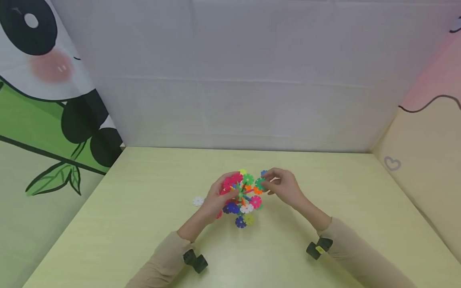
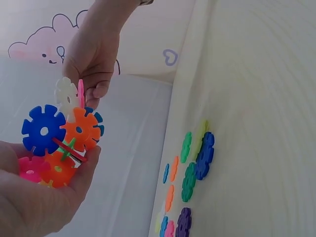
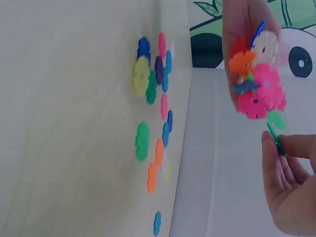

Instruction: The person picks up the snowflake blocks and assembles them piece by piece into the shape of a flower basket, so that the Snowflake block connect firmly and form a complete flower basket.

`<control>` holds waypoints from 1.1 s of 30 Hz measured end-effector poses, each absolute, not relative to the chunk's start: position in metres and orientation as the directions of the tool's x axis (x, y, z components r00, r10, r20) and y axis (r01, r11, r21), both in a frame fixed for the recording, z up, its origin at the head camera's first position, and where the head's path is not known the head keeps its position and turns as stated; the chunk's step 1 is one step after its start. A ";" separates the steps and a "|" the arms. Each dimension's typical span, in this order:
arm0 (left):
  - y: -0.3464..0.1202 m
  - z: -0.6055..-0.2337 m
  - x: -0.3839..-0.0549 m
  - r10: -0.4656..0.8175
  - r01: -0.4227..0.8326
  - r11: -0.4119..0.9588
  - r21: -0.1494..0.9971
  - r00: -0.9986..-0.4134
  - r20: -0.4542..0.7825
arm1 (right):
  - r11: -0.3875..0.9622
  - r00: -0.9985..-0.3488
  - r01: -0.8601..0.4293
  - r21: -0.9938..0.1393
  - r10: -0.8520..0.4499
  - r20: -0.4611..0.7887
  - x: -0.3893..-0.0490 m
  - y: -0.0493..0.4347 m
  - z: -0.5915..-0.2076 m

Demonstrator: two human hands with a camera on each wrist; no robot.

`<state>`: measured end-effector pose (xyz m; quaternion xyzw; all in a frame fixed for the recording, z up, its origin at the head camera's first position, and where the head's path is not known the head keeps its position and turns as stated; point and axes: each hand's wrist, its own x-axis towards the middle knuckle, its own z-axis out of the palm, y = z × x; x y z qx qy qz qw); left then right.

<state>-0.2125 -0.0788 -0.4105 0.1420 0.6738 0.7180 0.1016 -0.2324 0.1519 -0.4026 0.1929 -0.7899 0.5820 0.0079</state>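
My left hand (image 1: pixel 215 200): curled round a multicoloured cluster (image 3: pixel 266 89) of interlocked notched plastic discs
My right hand (image 3: pixel 291 182): pinching a green notched plastic disc (image 3: pixel 276 138)
Green disc: just beside the cluster, above the pale yellow worktop (image 1: pixel 126 224)
Loose coloured discs (image 3: pixel 142 141): scattered below

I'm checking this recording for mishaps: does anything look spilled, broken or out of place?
Nothing stands out: the left hand holds a cluster of plastic discs, the right hand pinches a green disc, and loose discs lie on the table.
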 end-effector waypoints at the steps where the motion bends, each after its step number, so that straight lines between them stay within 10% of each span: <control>1: -0.078 -0.411 -0.212 0.330 0.048 -0.072 0.996 -0.941 0.069 | 0.229 -0.928 -0.310 -0.923 -0.282 0.242 -0.228 0.149 -0.400; 22: -0.065 -0.413 -0.211 0.243 0.125 -0.037 0.991 -0.961 0.130 | 0.226 -0.958 -0.287 -0.931 -0.040 0.285 -0.214 0.126 -0.406; 33: -0.064 -0.408 -0.210 0.419 0.101 0.008 0.995 -0.904 0.088 | 0.174 -0.921 -0.384 -0.907 0.000 0.390 -0.211 0.124 -0.408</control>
